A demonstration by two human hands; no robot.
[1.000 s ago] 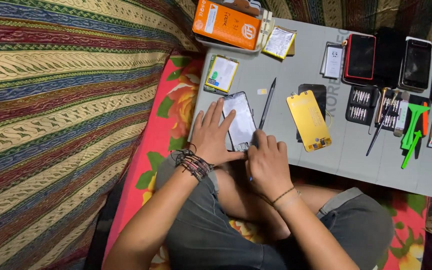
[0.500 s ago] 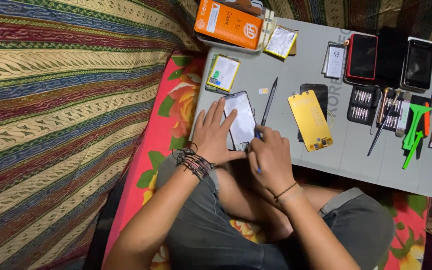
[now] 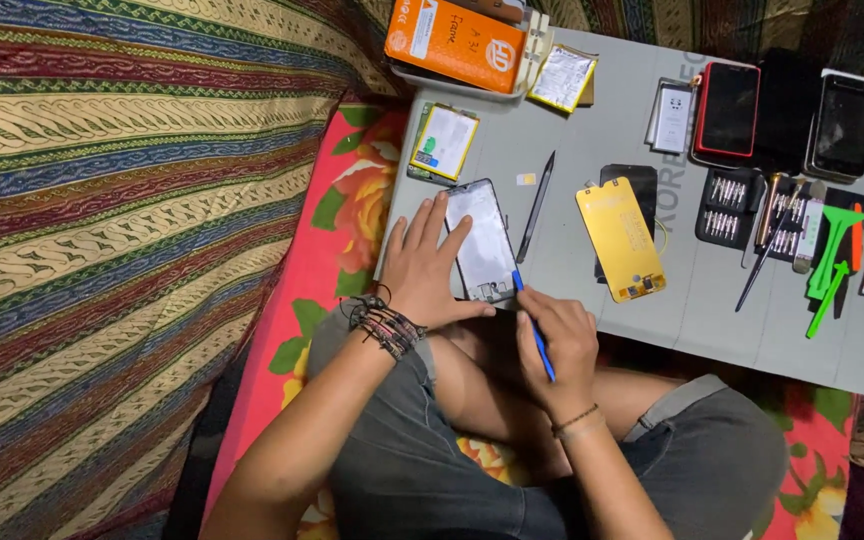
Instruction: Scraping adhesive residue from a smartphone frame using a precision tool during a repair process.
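— Since the earlier frame, what is changed?
— Little is shifted: the right hand (image 3: 558, 345) is kept low at the near end of the open grey phone frame (image 3: 482, 242), its fingers clenched around a thin blue pry tool (image 3: 535, 330).
— And the left hand (image 3: 420, 265)?
— It is laid flat on the frame's left side, fingers spread, nothing grasped. The frame is pinned at the near left edge of the grey work table (image 3: 602, 130).
— How is the step done well, judging from this?
— The tip is best kept shallow while the frame is pressed firmly down.
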